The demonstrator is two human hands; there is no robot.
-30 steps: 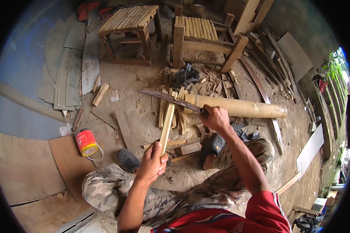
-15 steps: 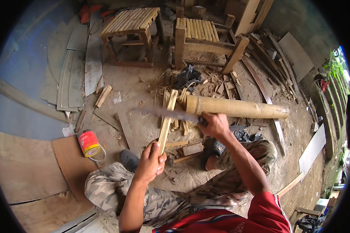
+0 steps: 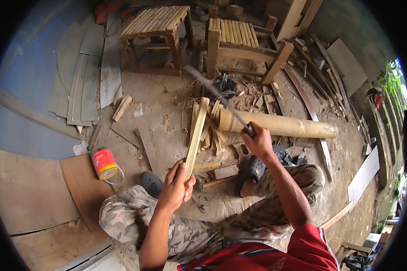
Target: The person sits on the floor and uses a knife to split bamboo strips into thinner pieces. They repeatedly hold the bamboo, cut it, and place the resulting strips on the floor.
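My left hand (image 3: 177,186) is closed around the lower end of a split bamboo strip (image 3: 197,137), which stands tilted upward in front of me. In my right hand (image 3: 260,141) is the dark handle of a machete (image 3: 218,94); its long blade, blurred by motion, points up and to the left, apart from the strip. The blade passes over the end of a thick bamboo pole (image 3: 285,124) lying on the ground. Short split bamboo pieces (image 3: 207,136) lie behind the held strip, next to the pole's left end.
Two bamboo-topped wooden seats (image 3: 156,21) (image 3: 237,34) stand at the back. A red and yellow can (image 3: 105,163) sits at left near plywood sheets (image 3: 29,180). A hammer (image 3: 217,183) and wood block (image 3: 226,172) lie between my feet. Scrap boards (image 3: 323,67) line the right.
The machete has swung up and away from the strip, from nearly level to slanting upward, and my right hand has shifted slightly right. My left hand still grips the strip.
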